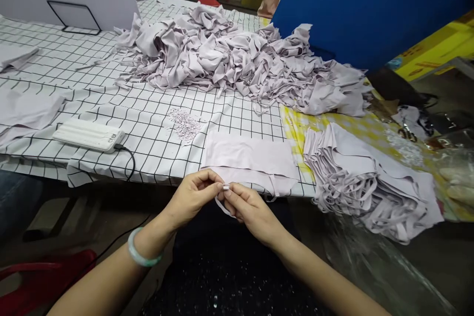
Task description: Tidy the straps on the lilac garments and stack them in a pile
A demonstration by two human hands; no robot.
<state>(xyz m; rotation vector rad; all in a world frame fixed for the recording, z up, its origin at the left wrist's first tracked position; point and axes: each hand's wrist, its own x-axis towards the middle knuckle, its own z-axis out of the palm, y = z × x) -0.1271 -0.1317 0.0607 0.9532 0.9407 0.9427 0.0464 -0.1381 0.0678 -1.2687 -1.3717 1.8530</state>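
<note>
The 2 hands meet at the near edge of the worktop [144,108]. The left hand [196,192] and the right hand [246,205] are closed, their fingertips pinching 1 thin pale strap [224,207] between them, with a small light piece at the pinch. The strap hangs down in a loop below the fingers. Just beyond the hands, 1 flat pale fabric piece [248,158] lies on the worktop. To its left there is a small scatter of tiny pieces [184,124], and farther left 1 white power bank [89,134] with a black cable [133,158] plugged in.
</note>
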